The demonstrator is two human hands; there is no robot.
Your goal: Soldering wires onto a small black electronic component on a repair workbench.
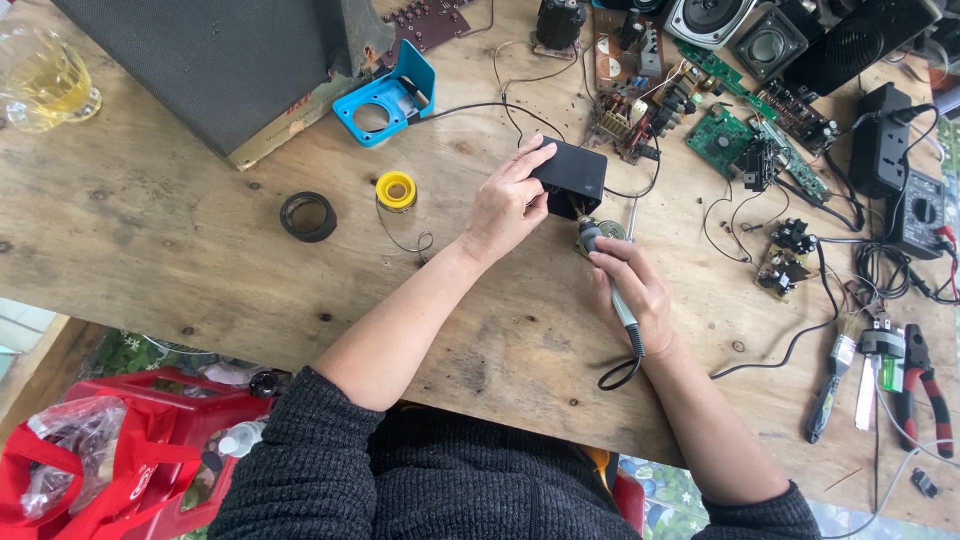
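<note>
My left hand [507, 203] grips a small black box [570, 177] and holds it tilted above the wooden table [180, 260], its open side facing my right hand. A soldering iron [612, 290] with a grey handle is in my right hand [630, 285], tip pointing up toward the box's opening. Under the tip lies a small round speaker part [604, 231]. The iron's black cord loops off near the table's front edge. A yellow spool of solder wire [396, 190] lies left of my left hand, its loose end curling toward my wrist.
Several circuit boards [720, 138] and speakers [708, 17] lie at the back right. Pliers [925, 385], a brush [832, 375] and a multimeter [922, 212] sit at right. A blue stand [388, 100], black ring [308, 216], large grey case [215, 55] and glass mug [45, 80] are at left.
</note>
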